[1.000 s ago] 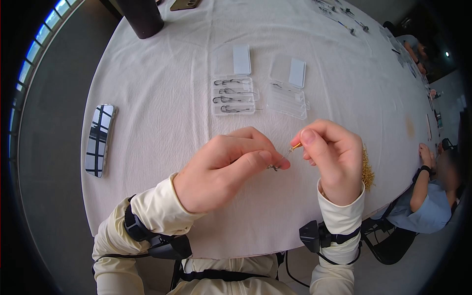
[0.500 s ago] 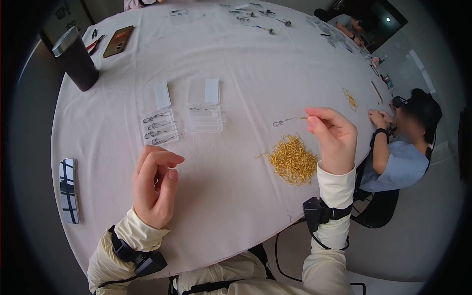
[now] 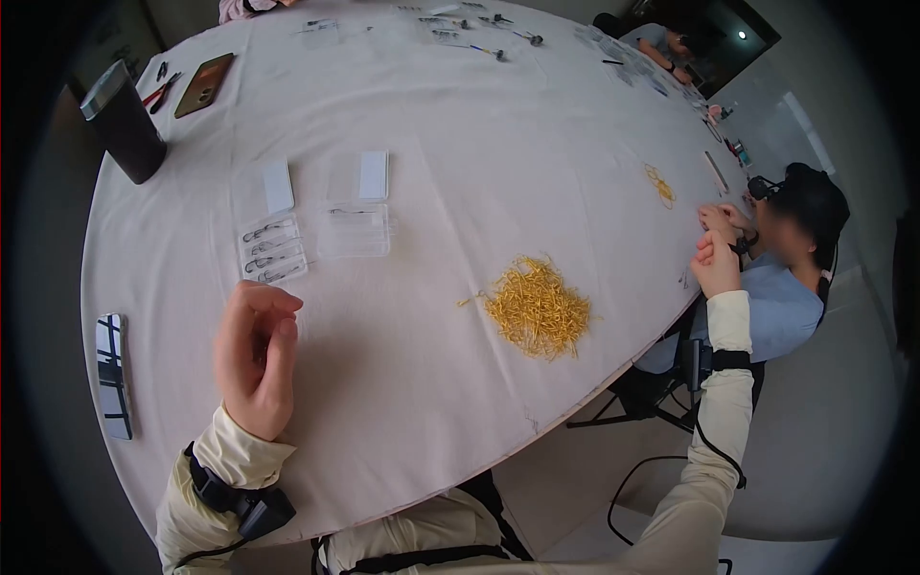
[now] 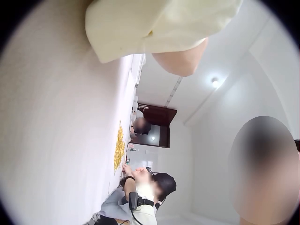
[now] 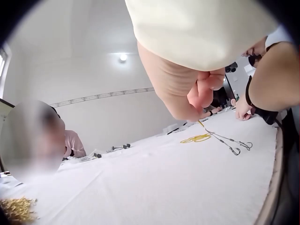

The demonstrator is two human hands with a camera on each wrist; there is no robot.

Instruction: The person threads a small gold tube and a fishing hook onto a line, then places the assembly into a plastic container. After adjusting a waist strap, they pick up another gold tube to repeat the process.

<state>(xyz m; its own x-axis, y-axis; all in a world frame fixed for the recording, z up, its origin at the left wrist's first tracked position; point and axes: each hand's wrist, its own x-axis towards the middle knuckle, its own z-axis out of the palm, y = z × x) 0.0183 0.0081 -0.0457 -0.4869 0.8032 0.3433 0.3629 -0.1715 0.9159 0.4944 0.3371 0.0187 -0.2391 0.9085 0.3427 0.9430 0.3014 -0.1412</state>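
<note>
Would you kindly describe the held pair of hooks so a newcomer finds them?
Follow the white tablecloth rightward to the cream-sleeved right hand. From it protrude two grey, curved hooks, close together. Unlike the yellow coil nearby, they are held.

No legible text, labels, brands, numbers or signs

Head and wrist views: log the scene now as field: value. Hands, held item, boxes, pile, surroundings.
Right hand: raised by the table's right side, pinching a double-hook rig
Right hand point
Held item: double-hook rig, yellow end at the fingers, two hooks dangling
Left hand: loosely curled, no item visible in it
Left box: open, dark hooked rigs inside
Right box: open, dark item in far compartment
Pile: gold pieces on the white cloth
Surroundings: dark tumbler, seated neighbour
</note>
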